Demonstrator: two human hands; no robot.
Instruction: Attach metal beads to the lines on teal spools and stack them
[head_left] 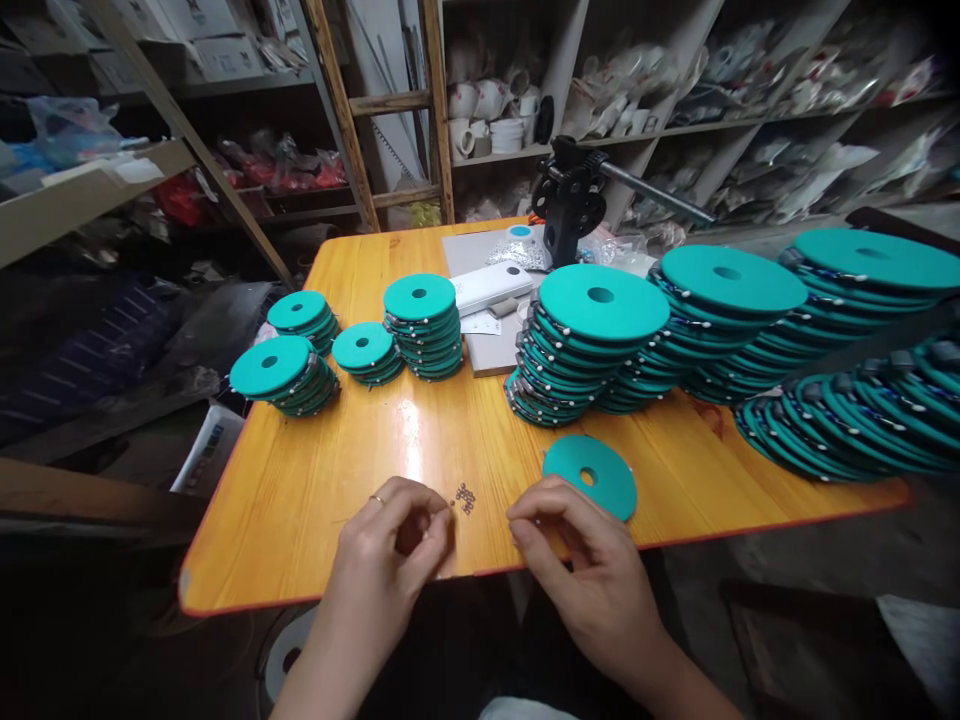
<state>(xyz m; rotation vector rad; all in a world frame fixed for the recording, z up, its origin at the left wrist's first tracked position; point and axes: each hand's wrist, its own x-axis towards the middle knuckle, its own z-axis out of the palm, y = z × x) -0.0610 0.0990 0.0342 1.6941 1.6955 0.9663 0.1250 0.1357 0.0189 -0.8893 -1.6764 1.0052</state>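
My left hand is closed in a pinch above the table's near edge, thumb against curled fingers, with a ring on one finger. A tiny dark bead shows right at its fingertips; I cannot tell if it is held. Just to the right lies a small cluster of dark brown beads on the wood. My right hand also pinches, thumb to forefinger, and anything between them is too small to make out. Partly behind that hand, a single flat green foam disc with a centre hole lies on the table.
Stacks of green discs wound with cords stand on the wooden table, larger stacks on the right. Behind them are a white box, a bag of small silvery pieces and a black hand press. Shelves and a wooden ladder stand beyond.
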